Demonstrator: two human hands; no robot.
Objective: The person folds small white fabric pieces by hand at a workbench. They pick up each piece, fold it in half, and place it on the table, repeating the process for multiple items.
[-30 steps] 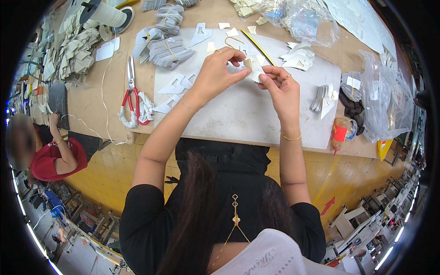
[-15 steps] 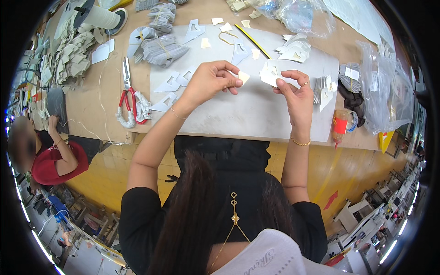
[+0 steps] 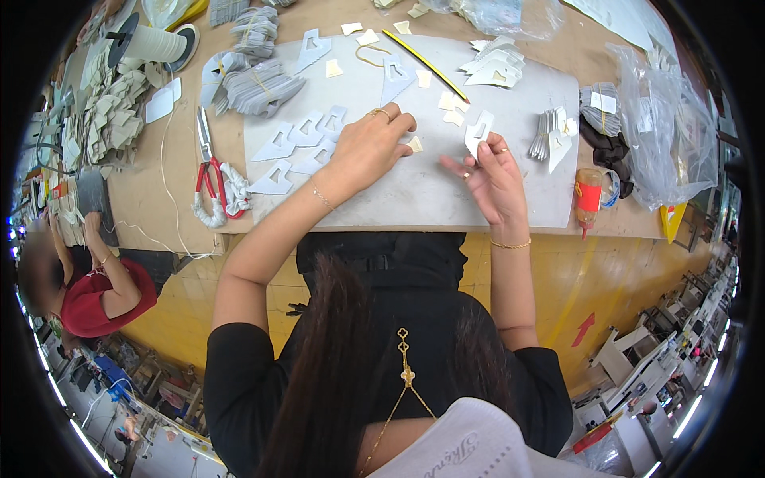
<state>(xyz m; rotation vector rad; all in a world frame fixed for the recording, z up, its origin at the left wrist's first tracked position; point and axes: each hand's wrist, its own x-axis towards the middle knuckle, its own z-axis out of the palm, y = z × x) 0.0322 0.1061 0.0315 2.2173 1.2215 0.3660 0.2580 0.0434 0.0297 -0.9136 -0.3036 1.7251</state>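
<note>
My left hand [image 3: 370, 147] is palm down over the grey work sheet [image 3: 374, 199], fingers bent. At its fingertips a small cream piece [image 3: 415, 144] pokes out, pinched as far as I can see; the thumb is hidden. Between thumb and forefinger my right hand [image 3: 498, 179] holds up a white cut-out piece [image 3: 479, 134] with a hole in it, its other fingers loosely spread. Just beyond, loose cream pieces [image 3: 453, 103] lie on the sheet. Left of my left hand, several pale grey cut-out pieces [image 3: 306, 129] are laid in overlapping rows.
Red-handled scissors [image 3: 209, 171] and tied grey bundles [image 3: 261, 88] lie at left, near a thread spool [image 3: 155, 44]. A yellow pencil [image 3: 426, 65] crosses the sheet's far side. At right are fanned pieces [image 3: 550, 135], a red-labelled bottle [image 3: 588, 199] and plastic bags [image 3: 665, 143]. Someone in red [image 3: 111, 295] sits left.
My left hand has turned palm down and lowered toward the sheet. The right hand has drawn slightly nearer with the white piece, and loose cream pieces beyond it now show. The view has shifted slightly.
</note>
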